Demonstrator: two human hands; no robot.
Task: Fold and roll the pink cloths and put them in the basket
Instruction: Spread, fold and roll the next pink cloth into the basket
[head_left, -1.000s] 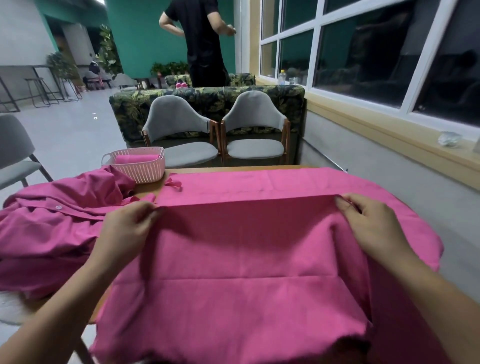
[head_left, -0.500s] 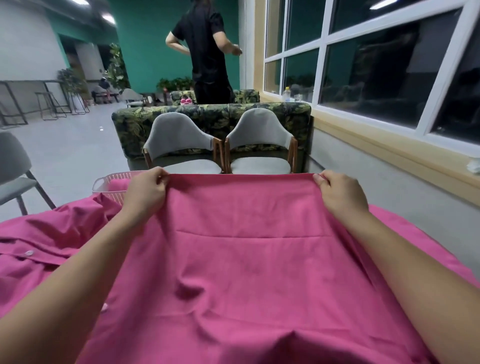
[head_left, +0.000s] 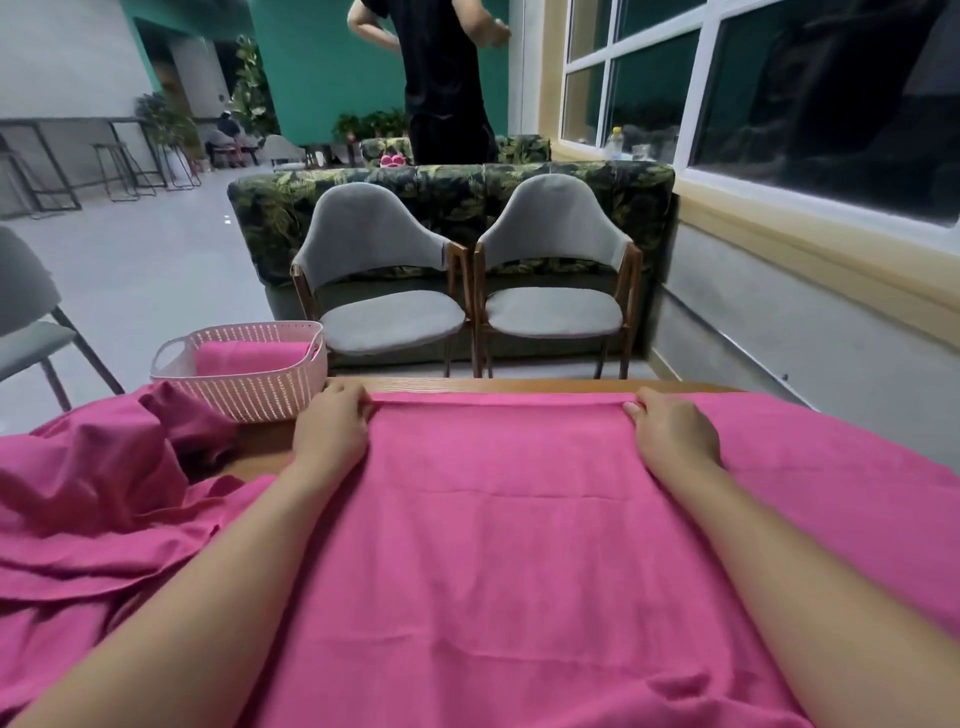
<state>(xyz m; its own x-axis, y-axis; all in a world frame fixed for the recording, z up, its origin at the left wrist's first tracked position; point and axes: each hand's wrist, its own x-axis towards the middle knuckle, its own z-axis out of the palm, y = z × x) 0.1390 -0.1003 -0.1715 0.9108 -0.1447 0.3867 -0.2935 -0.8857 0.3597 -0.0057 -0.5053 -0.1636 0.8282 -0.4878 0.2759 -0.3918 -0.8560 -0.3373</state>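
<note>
The left grip (head_left: 332, 431) and right grip (head_left: 672, 431) each pinch an upper corner of the pink cloth (head_left: 498, 519), spread mid-frame on the bench (head_left: 519, 385), keeping its folded edge taut and straight (likely for a clean roll). The basket (head_left: 249, 387) sits within reach at centre-left, with a rolled cloth (head_left: 249, 356) inside.

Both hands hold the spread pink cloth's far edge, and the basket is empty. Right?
Not empty: the head view shows a rolled cloth in the basket. The left hand and right hand hold the spread cloth by its far edge.
</note>
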